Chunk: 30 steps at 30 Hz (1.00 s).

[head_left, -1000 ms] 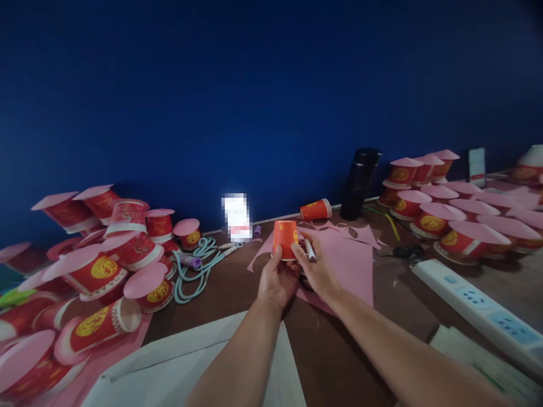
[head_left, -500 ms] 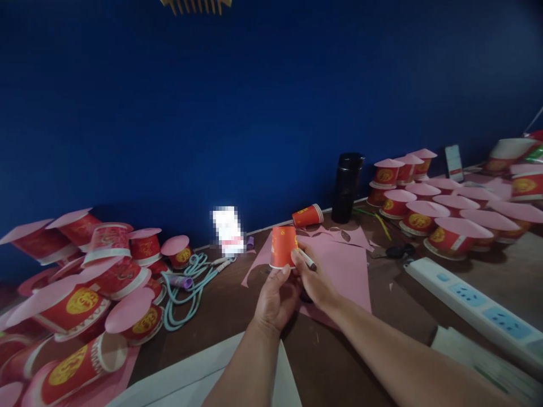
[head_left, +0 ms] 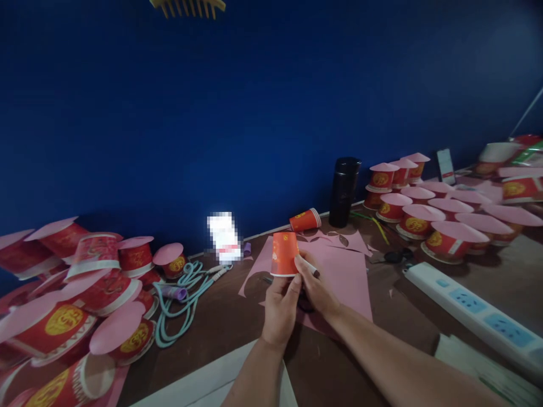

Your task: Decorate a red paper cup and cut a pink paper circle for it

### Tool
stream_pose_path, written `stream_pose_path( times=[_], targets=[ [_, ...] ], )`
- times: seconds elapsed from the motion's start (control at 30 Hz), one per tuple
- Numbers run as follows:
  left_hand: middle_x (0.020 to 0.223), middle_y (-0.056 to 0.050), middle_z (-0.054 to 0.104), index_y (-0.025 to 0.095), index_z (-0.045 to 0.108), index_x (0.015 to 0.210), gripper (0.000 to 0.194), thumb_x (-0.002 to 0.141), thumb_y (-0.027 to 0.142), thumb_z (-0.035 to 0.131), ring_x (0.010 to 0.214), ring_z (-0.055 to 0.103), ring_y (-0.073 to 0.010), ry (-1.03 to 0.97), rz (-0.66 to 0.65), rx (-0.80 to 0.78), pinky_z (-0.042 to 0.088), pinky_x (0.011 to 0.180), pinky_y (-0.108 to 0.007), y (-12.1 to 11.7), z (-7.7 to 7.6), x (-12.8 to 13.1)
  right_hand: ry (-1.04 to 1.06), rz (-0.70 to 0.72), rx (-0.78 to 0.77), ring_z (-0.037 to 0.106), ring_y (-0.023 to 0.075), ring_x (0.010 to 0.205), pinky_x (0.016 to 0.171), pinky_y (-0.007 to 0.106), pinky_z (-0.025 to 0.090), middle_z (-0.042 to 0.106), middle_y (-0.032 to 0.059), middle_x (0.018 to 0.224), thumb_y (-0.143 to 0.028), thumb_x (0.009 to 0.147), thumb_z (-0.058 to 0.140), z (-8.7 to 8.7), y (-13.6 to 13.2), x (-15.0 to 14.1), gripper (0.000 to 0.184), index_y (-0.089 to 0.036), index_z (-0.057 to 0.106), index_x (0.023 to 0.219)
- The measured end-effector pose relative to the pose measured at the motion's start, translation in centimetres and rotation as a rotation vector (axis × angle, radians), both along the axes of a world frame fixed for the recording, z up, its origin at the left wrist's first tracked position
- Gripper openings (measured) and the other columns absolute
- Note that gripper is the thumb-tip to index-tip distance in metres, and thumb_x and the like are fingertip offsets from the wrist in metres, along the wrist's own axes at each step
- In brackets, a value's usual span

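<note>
An orange-red paper cup (head_left: 283,254) is held upside down, its white rim facing down, above the pink paper. My left hand (head_left: 280,316) is closed on the cup's lower edge, thumb toward the near side. My right hand (head_left: 317,291) is closed around a marker (head_left: 313,269) with a white barrel and a dark end, and its fingers touch the cup's right side. Below the hands lies a cut pink sheet (head_left: 343,277). A dark looped handle shows partly under my right hand; the rest is hidden.
Red cups topped with pink paper discs stand at left (head_left: 136,333) and right (head_left: 422,220). Behind the sheet are stacked orange cups (head_left: 305,219) and a black bottle (head_left: 344,192). A power strip (head_left: 475,308), black-handled scissors (head_left: 396,256) and a pale blue cable (head_left: 193,311) lie around.
The camera view has shifted a little. The cup has turned slightly between my hands, and my left fingers have moved in under its rim. My right hand keeps the marker.
</note>
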State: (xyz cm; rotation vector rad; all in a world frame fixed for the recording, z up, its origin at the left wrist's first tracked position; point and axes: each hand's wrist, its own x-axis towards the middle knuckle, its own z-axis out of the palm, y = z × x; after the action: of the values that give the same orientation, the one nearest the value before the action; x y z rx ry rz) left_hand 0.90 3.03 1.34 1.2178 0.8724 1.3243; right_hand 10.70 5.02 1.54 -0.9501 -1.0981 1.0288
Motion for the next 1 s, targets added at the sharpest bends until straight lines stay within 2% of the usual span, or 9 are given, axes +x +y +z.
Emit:
stream_pose_path(
  times=[0.1,0.2,0.37,0.5,0.63,0.73,0.83,0.9,1.0],
  targets=[
    [0.103,-0.009,0.07,0.017,0.07,0.104,0.028,0.086,0.034,0.057,0.096,0.062,-0.0218,0.176,0.105,0.175,0.045,0.09,-0.034,-0.4,-0.2,-0.1,0.048,0.026,-0.01,0.06,0.0168,0.085,0.076,0.028,0.05,0.066,0.0033,0.093,-0.046,0.089,0.052,0.5,-0.3,-0.3,0.033,-0.019,0.059,0.105],
    [0.106,-0.01,0.068,0.018,0.069,0.105,0.026,0.089,0.032,0.053,0.099,0.061,-0.0231,0.26,0.16,0.27,0.044,0.092,-0.036,-0.7,-0.6,-0.1,0.109,0.075,-0.036,0.06,0.0163,0.08,0.073,0.028,0.05,0.067,0.0025,0.089,-0.045,0.089,0.052,0.9,-0.9,-0.7,0.032,-0.019,0.058,0.106],
    [0.112,-0.012,0.065,0.019,0.066,0.107,0.025,0.089,0.029,0.051,0.103,0.06,-0.0244,0.311,0.185,0.367,0.042,0.097,-0.04,-1.0,-0.8,-0.2,0.186,0.131,-0.063,0.061,0.0157,0.077,0.068,0.027,0.05,0.067,0.0011,0.087,-0.044,0.09,0.05,0.9,-1.2,-1.0,0.031,-0.02,0.058,0.108],
    [0.119,-0.013,0.061,0.019,0.061,0.117,0.03,0.09,0.025,0.049,0.113,0.055,-0.0264,0.395,0.19,0.44,0.039,0.102,-0.042,-1.0,-0.9,-0.2,0.14,0.116,-0.041,0.061,0.0164,0.08,0.067,0.027,0.05,0.067,0.0016,0.082,-0.043,0.09,0.05,0.5,-1.1,-0.9,0.029,-0.019,0.059,0.103],
    [0.131,-0.013,0.056,0.02,0.053,0.129,0.039,0.092,0.026,0.045,0.122,0.051,-0.0261,0.355,0.185,0.419,0.034,0.108,-0.042,-1.1,-0.9,0.0,0.111,0.146,-0.028,0.06,0.0162,0.076,0.066,0.028,0.051,0.067,0.0019,0.084,-0.044,0.092,0.046,0.2,-1.2,-0.9,0.031,-0.019,0.06,0.104],
    [0.131,-0.012,0.057,0.02,0.053,0.131,0.04,0.093,0.029,0.043,0.124,0.05,-0.0256,0.319,0.156,0.389,0.033,0.109,-0.04,-1.1,-0.6,0.1,0.074,0.151,-0.002,0.059,0.016,0.079,0.071,0.029,0.051,0.066,0.0023,0.091,-0.043,0.092,0.047,0.2,-1.3,-0.9,0.03,-0.02,0.06,0.107],
    [0.127,-0.013,0.059,0.018,0.055,0.128,0.04,0.094,0.034,0.04,0.123,0.051,-0.0256,0.287,0.217,0.352,0.036,0.107,-0.039,-1.1,-0.5,0.0,0.058,0.136,0.012,0.059,0.0162,0.085,0.076,0.028,0.05,0.065,0.0023,0.095,-0.043,0.09,0.051,0.5,-1.4,-0.8,0.03,-0.021,0.059,0.109],
    [0.123,-0.014,0.061,0.016,0.057,0.125,0.042,0.095,0.038,0.038,0.118,0.055,-0.0255,0.263,0.275,0.315,0.039,0.103,-0.039,-1.0,-0.6,-0.1,0.067,0.127,-0.028,0.059,0.0156,0.08,0.069,0.026,0.051,0.064,0.0012,0.09,-0.044,0.088,0.054,0.8,-1.4,-0.8,0.031,-0.022,0.058,0.11],
    [0.114,-0.015,0.065,0.014,0.06,0.119,0.043,0.095,0.041,0.036,0.106,0.06,-0.0241,0.234,0.32,0.278,0.044,0.096,-0.037,-0.8,-0.9,-0.3,0.128,0.14,-0.133,0.05,0.0107,0.056,0.049,0.022,0.043,0.057,-0.0034,0.072,-0.048,0.085,0.057,1.3,-1.4,-0.8,0.038,-0.024,0.053,0.114]
  ],
)
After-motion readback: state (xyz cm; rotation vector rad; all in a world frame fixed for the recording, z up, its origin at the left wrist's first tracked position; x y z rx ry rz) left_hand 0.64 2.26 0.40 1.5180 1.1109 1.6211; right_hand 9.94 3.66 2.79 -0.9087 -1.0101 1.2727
